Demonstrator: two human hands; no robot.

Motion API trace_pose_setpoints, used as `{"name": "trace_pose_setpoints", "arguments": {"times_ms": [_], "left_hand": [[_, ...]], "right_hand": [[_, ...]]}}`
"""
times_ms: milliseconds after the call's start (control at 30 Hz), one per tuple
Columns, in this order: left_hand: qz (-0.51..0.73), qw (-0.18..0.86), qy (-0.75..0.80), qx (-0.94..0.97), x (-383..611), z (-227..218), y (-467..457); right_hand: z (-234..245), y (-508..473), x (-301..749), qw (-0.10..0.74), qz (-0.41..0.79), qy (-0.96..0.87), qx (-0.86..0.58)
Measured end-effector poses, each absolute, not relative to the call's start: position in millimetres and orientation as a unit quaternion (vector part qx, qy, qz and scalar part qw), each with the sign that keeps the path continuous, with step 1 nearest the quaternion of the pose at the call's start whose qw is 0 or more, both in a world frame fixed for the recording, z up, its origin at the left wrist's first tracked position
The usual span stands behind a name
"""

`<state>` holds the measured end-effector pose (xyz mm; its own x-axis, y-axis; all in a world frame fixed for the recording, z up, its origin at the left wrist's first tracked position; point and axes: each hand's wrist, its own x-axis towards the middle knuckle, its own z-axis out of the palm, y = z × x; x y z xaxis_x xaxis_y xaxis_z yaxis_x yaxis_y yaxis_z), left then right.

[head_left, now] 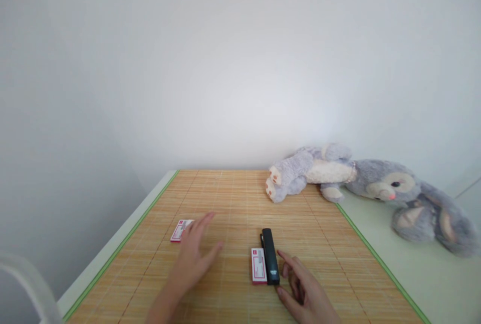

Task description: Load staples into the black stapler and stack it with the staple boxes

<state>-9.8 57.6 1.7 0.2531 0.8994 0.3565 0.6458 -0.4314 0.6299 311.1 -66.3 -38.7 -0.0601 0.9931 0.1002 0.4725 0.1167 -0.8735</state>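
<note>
A black stapler (271, 258) lies lengthwise on the bamboo mat, its near end toward me. Against its left side rests a small white-and-pink box (259, 267). Another small white-and-pink box (181, 230) lies farther left, its right end partly covered by my left hand (196, 249). That hand is open over the mat, thumb and fingers apart, with nothing in it. My right hand (302, 291) is just right of the stapler, thumb and forefinger spread beside its near half, the other fingers curled. Whether the fingertips touch the stapler is hard to tell.
The bamboo mat (233, 198) with green edging covers most of the white table (398, 249). A grey plush rabbit (330, 171) lies on its side at the back right, along the wall. A white curved object (32, 284) stands at the lower left.
</note>
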Motion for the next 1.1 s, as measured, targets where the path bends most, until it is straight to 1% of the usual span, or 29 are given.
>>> {"name": "trace_pose_setpoints", "arguments": {"times_ms": [100,233,367,500,667,767,900,1100], "left_hand": [[0.339,0.127,0.563,0.743,-73,-9,85],[0.267,0.132,0.562,0.772,-127,-23,95],[0.289,0.129,0.581,0.749,-138,-25,69],[0.333,0.185,0.562,0.734,-87,-16,28],[0.302,0.315,0.447,0.781,21,3,4],[0.300,0.349,0.391,0.797,60,16,10],[0.275,0.391,0.344,0.808,79,27,19],[0.259,0.416,0.343,0.801,81,24,17]], "right_hand": [[-40,-66,311,0.382,0.339,-0.642,-0.572],[-40,-66,311,0.378,0.343,-0.641,-0.573],[-39,-65,310,0.371,0.333,-0.646,-0.578],[-41,-63,310,0.354,0.340,-0.649,-0.581],[-46,-62,310,0.358,0.348,-0.645,-0.579],[-48,-62,311,0.364,0.351,-0.645,-0.574],[-45,-60,311,0.358,0.353,-0.649,-0.571],[-33,-54,308,0.342,0.336,-0.663,-0.574]]}}
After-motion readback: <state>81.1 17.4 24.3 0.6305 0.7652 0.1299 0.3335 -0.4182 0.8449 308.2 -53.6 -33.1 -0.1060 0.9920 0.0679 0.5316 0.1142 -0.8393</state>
